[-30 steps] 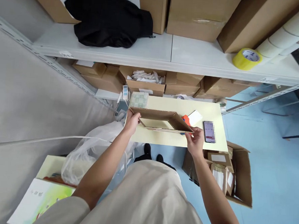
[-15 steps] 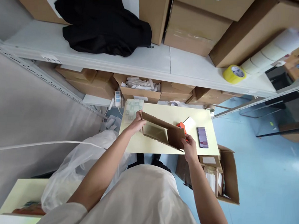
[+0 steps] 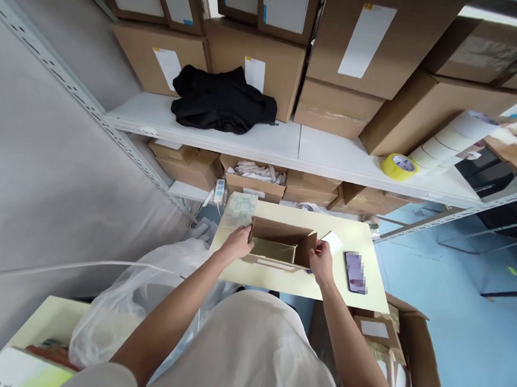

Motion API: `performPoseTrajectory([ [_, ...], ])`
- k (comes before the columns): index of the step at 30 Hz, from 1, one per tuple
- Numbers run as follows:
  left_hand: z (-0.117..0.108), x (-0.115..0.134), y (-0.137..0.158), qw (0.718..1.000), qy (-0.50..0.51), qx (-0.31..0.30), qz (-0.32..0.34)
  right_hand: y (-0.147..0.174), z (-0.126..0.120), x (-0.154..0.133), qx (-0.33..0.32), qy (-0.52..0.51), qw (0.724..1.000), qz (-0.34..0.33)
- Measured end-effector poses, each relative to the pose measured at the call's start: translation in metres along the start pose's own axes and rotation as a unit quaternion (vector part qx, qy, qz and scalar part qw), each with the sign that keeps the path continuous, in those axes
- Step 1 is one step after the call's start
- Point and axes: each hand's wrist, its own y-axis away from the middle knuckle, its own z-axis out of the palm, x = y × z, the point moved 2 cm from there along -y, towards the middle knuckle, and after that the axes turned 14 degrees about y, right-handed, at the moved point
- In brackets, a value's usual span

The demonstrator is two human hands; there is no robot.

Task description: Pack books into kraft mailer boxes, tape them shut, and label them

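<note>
The box (image 3: 282, 231) is held above the bench (image 3: 236, 273), near its front edge, with its open top facing up; the pale bench seems to show through its base. The left hand (image 3: 238, 242) pinches the left end wall, and the right hand (image 3: 321, 260) grips the right one. A light, even pull at both ends would probably square the walls best without creasing the cardboard.

An orange thing (image 3: 318, 250) sits right at the right hand's fingers; whether they touch it, I cannot tell. The white card (image 3: 332, 241) lies just beyond, and the phone (image 3: 356, 273) farther right. A green-patterned pack (image 3: 240, 207) near the box's left end narrows the room there.
</note>
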Motion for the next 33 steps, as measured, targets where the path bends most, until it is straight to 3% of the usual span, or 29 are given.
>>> performPoseTrajectory([
  [4,0.007,-0.002,-0.003,0.994,-0.103,-0.022,0.005,-0.003,0.01,-0.001,-0.066,-0.017,0.994,-0.082],
  [8,0.005,-0.008,0.001,0.996,-0.077,-0.053,0.013,-0.004,0.007,0.004,-0.146,0.001,0.976,-0.163],
  [14,-0.015,-0.019,0.012,0.987,-0.019,-0.144,0.064,-0.004,-0.016,0.027,-0.242,0.074,0.914,-0.316],
  [18,-0.018,-0.024,0.017,0.974,-0.055,-0.206,0.076,-0.003,-0.017,0.04,-0.284,0.15,0.896,-0.307],
  [21,-0.014,-0.025,0.02,0.974,-0.061,-0.2,0.088,-0.005,-0.013,0.041,-0.283,0.156,0.897,-0.301],
  [27,-0.002,-0.03,0.02,0.991,0.029,-0.093,0.093,-0.011,-0.006,0.04,-0.236,0.055,0.925,-0.293],
  [33,0.013,-0.041,0.014,0.992,0.123,0.003,0.027,-0.011,0.007,0.048,-0.195,0.025,0.964,-0.18],
])
